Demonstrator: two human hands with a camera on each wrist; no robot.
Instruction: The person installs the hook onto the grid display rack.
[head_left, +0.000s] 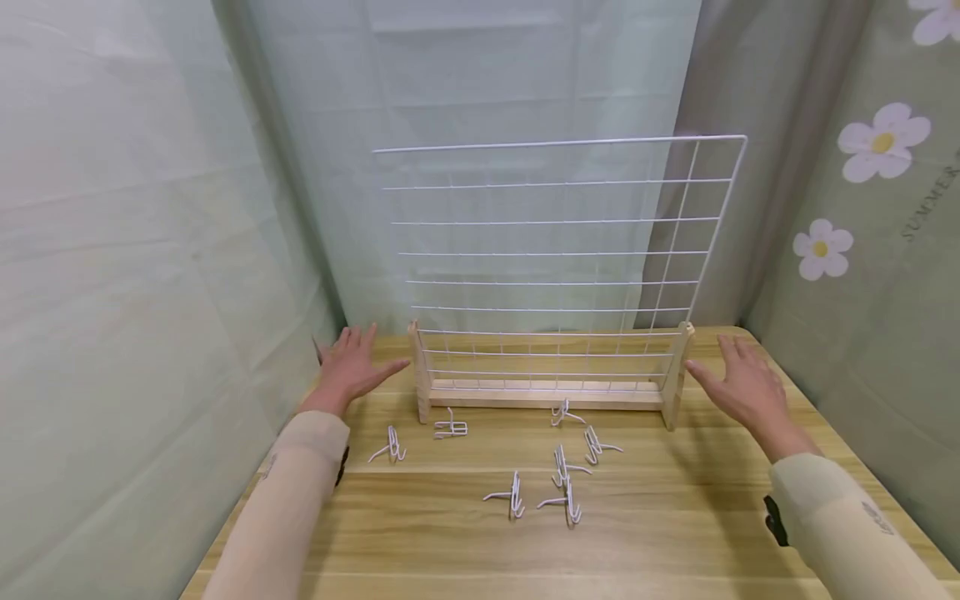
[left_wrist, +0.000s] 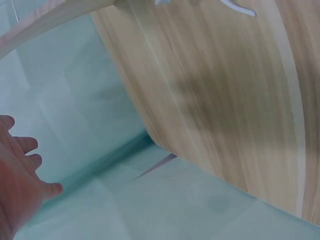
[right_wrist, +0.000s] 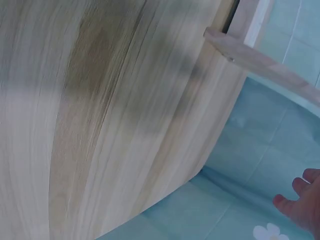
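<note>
around three sides of me hangs creased pale green fabric (head_left: 487, 75), printed on my right with white daisies (head_left: 885, 142). inside it spreads the desk (head_left: 652, 533), flat and smooth, with yellowish wood grain running crosswise and a rounded far right corner. on its far half, a white grid (head_left: 558, 221) of thin straight wire rises above the desk, its lower rows between the two uprights of a pale wooden stand (head_left: 547, 400), plain planks with a flat bar joining them.

beside the stand's left upright, my left hand (head_left: 347, 371) hovers with fingers spread wide, thumb towards the wood; my right hand (head_left: 742, 387) mirrors it by the other upright, fingers wide too. neither holds anything, and the wrist views show each hand apart from the wood. past my hands run the desk's side edges, the fabric close beyond.

before the stand lie seven white wire hooks (head_left: 516, 496), small bent frames with curved prongs: two on the left, five around the middle and right. bare grain between the hooks and my right sleeve (head_left: 840, 517) leaves room sideways.
</note>
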